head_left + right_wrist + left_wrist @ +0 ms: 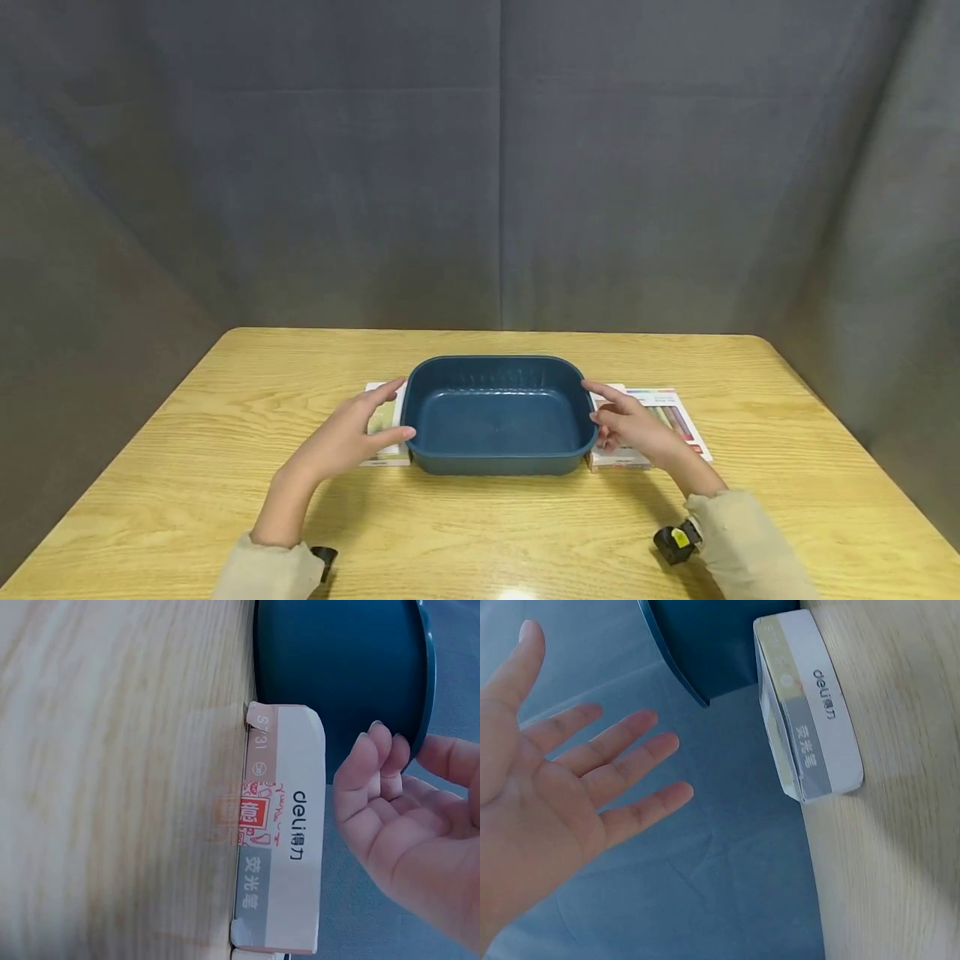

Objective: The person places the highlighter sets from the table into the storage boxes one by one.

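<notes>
A dark blue plastic basin stands on the table between boxes of highlighters, its inside bare. My left hand is beside the basin's left end, thumb and fingers spread. In the left wrist view, that hand shows straight fingers, apart from the basin. My right hand is at the right end of the basin. The right wrist view shows this hand with curled fingers against the outer wall and the thumb at the rim, pinching the basin.
Left of the basin lies a highlighter box, partly hidden by the left hand in the head view. Right of it lies a highlighter box, with another colourful package alongside. The wooden table ends at a grey curtain.
</notes>
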`<state>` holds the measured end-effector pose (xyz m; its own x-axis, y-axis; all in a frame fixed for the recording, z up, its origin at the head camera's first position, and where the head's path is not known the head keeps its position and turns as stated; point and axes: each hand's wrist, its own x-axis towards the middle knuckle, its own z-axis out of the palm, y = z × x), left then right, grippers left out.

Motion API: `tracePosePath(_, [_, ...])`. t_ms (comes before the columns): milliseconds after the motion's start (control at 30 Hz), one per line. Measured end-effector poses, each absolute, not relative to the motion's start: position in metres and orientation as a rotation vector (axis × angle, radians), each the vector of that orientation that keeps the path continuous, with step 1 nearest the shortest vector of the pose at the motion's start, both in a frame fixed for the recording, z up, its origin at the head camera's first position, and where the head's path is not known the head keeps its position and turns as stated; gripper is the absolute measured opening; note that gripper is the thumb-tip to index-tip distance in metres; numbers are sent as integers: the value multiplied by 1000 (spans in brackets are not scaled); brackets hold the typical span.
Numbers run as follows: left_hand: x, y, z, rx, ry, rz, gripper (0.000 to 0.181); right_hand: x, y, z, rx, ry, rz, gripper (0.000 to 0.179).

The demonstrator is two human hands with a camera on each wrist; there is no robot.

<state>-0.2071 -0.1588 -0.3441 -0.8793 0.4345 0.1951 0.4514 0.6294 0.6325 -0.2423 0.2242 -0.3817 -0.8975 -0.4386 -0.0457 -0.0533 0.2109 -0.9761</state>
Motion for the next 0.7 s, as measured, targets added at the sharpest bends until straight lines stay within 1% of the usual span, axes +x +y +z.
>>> tracePosePath(267, [-214, -168, -342, -725, -2799, -1119, 70, -246, 224, -380, -419, 2110, -1775, 55])
tracePosePath(700, [-217, -180, -341, -606, -2816, -1111, 68, -247, 226, -381, -399, 1932, -1872, 59])
